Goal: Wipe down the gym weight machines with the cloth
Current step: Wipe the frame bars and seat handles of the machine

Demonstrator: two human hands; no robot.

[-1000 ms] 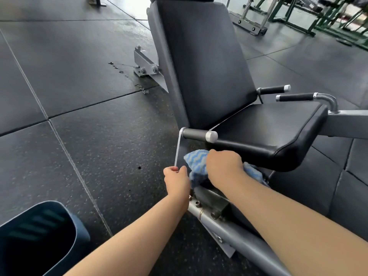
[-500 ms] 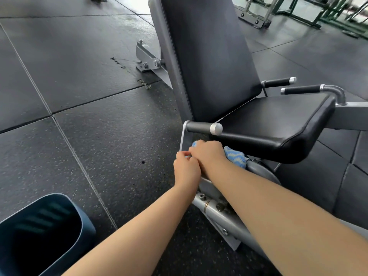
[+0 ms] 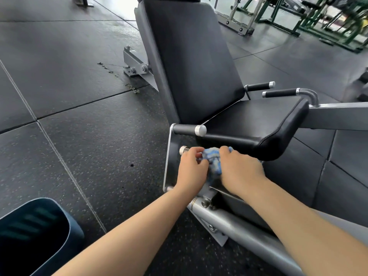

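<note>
Both hands are down under the seat of the weight machine [image 3: 199, 62], working at the frame just below the front of the seat pad [image 3: 253, 124]. The blue-and-white cloth [image 3: 214, 160] is bunched up between them, roughly centre frame, tucked under the pad's lower edge. The right hand [image 3: 239, 170] has its fingers curled over the cloth from the 3 o'clock side, gripping it against the metal. The left hand [image 3: 191, 168] is right beside it at the cloth's 9 o'clock, fingers curled in and pinching the cloth's near edge, knuckles up. Just past the left hand's fingertips, at its 11 o'clock, a small chrome knob [image 3: 183, 150] pokes out of the side plate. Above that, at 12 o'clock from the hands, a short black handle with a silver end cap [image 3: 189, 130] sticks out beside the seat. The tall black backrest rises behind it toward the top of the frame. Off at 2 o'clock, two more black grips [image 3: 278, 90] show beyond the seat pad. A grey steel tube [image 3: 235, 224] of the frame runs from under the hands toward 5 o'clock. Down at 8 o'clock, in the bottom-left corner, sits a dark blue bucket [image 3: 39, 236] on the black rubber floor [image 3: 69, 146]. Green equipment frames [image 3: 328, 20] stand far off at 1 o'clock.
</note>
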